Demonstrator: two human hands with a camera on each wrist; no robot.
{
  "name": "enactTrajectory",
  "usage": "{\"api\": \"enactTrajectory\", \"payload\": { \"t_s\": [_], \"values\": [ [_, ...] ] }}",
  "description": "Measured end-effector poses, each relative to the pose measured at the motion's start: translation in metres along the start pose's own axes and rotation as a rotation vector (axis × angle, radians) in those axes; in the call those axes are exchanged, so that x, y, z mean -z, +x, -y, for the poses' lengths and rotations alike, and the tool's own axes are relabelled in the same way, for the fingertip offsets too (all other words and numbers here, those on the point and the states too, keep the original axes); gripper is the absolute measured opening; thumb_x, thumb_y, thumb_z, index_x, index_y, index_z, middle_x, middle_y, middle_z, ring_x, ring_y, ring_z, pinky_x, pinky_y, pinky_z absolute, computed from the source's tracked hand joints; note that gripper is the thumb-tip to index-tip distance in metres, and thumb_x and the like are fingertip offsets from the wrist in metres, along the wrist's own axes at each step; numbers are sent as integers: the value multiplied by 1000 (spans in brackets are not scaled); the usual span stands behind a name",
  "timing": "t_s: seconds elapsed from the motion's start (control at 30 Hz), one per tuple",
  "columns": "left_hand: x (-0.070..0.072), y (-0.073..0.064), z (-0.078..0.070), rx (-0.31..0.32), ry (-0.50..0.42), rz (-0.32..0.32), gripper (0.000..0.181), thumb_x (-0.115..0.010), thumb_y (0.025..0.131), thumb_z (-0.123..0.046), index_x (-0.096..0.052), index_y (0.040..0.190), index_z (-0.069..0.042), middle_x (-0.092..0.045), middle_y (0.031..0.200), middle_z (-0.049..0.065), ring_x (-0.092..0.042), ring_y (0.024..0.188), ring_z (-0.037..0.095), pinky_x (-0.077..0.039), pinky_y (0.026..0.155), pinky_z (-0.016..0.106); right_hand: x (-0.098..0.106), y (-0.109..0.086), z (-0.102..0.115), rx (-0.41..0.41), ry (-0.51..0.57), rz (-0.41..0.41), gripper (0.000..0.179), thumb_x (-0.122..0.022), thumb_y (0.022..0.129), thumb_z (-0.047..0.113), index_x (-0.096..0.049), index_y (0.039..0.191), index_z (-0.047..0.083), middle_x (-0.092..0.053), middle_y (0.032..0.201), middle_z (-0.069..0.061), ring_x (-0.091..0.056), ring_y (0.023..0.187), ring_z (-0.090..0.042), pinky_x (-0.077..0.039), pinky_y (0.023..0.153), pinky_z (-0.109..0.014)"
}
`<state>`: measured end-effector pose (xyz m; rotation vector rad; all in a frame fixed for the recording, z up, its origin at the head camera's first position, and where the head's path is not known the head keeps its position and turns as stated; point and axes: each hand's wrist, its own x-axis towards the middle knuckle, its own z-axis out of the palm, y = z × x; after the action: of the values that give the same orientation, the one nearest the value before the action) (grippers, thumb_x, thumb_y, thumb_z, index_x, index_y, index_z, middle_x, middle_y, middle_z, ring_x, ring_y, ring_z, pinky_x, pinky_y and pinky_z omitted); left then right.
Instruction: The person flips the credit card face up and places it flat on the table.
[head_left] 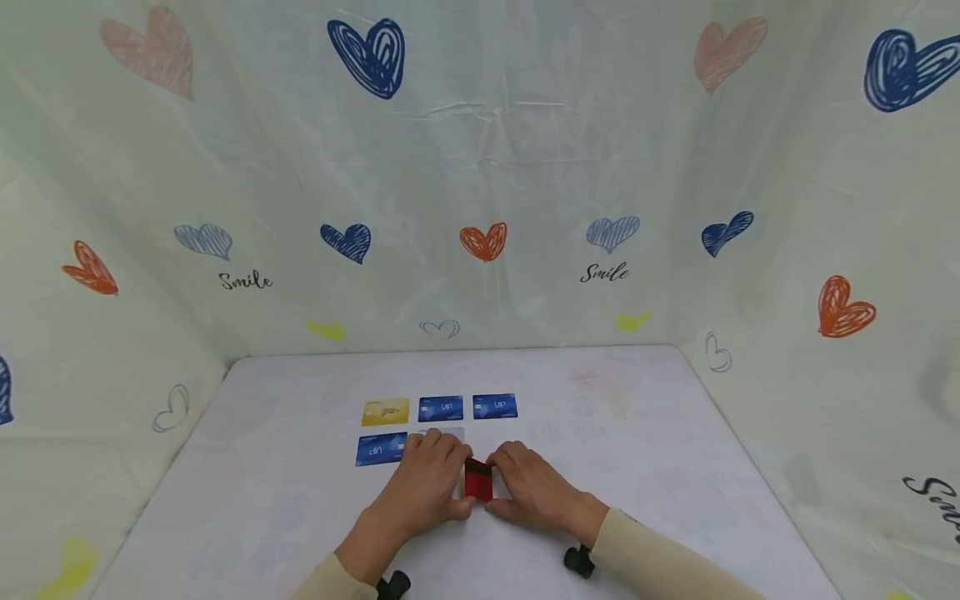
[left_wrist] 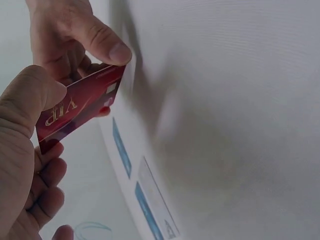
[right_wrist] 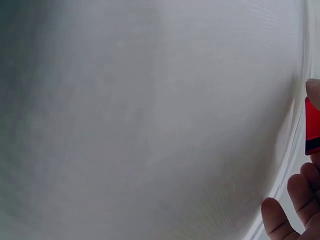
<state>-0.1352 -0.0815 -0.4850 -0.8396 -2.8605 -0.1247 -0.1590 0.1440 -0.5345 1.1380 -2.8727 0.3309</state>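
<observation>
Between both hands, a red VIP card (head_left: 478, 483) is held above the white table. My left hand (head_left: 422, 485) pinches one end, thumb on the printed face in the left wrist view, fingers behind. At the other end of the card (left_wrist: 80, 107), my right hand (left_wrist: 70, 35) pinches with its thumb near the corner. In the right wrist view, only part of the red card (right_wrist: 313, 125) shows at the right edge, with a dark stripe. Beside the left hand lies a blue card (head_left: 379, 449), upside down. A pale card (head_left: 454, 432) is partly hidden behind the left fingers.
Farther back, a yellow card (head_left: 386, 412), a blue VIP card (head_left: 440, 408) and another blue VIP card (head_left: 495, 406) lie in a row on the white table (head_left: 645, 467). A heart-printed curtain (head_left: 525, 167) surrounds the table's back and sides.
</observation>
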Motion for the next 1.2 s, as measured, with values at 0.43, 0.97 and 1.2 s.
{"api": "enactTrajectory", "payload": {
  "t_s": [0.43, 0.97, 1.2],
  "values": [
    [5, 4, -3, -16, -48, -7, 65, -83, 83, -61, -66, 127, -17, -64, 122, 1, -52, 113, 21, -45, 100, 46, -3, 2, -1, 27, 67, -48, 55, -80, 94, 41, -61, 134, 10, -62, 126, -1, -58, 116, -14, -53, 107, -30],
    [-9, -1, 8, 45, -232, 56, 65, -84, 87, -52, -65, 136, -14, -65, 127, 0, -52, 117, 20, -47, 110, 49, 5, 3, 8, -8, 417, -55, 47, -76, 99, 24, -54, 138, 10, -57, 136, -1, -62, 120, -19, -54, 105, -32],
    [-11, -1, 8, 52, -313, 52, 64, -82, 89, -51, -63, 141, -17, -64, 133, -2, -53, 122, 19, -47, 113, 48, 7, 2, 8, -21, 417, -85, 46, -78, 98, 27, -56, 135, 10, -58, 133, -1, -61, 117, -15, -55, 103, -34]
  ]
}}
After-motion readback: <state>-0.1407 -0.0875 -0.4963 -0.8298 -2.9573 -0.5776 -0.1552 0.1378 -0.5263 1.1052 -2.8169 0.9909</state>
